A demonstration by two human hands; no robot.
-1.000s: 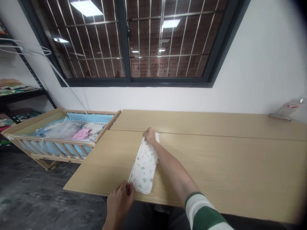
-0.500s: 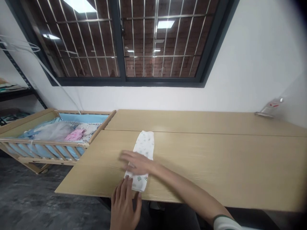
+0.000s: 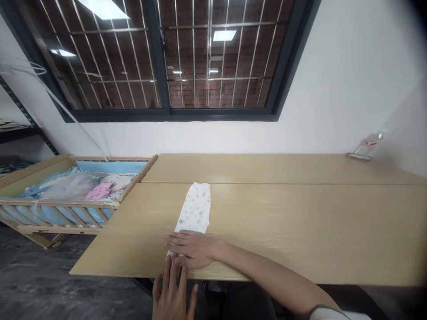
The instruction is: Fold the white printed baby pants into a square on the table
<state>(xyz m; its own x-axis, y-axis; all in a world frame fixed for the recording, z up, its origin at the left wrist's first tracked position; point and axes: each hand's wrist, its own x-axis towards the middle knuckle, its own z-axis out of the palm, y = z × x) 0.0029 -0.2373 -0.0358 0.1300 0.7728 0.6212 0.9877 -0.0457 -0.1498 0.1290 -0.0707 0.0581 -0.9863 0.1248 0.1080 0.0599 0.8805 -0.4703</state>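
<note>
Right hand (image 3: 193, 250), mine: flat on cloth (image 3: 195, 206), lower centre; my left hand (image 3: 172, 291): fingers spread, at cloth's near end, bottom centre

Stretches wide as a pale tabletop (image 3: 283, 215); bears a printed white cloth (image 3: 196, 206) at left, clear plastic item (image 3: 366, 146) far right.

Right hand (image 3: 191, 249) off the far end of the patterned cloth (image 3: 195, 206), where it gripped a second ago; now flat across the cloth's near end, close to the table (image 3: 283, 222)'s near edge. Far end of cloth now uncovered, near end mostly hidden. Left hand (image 3: 173, 293) no longer curled in a pinch: fingers extended and spread, tips over the table's near edge, just beside right thumb.
</note>
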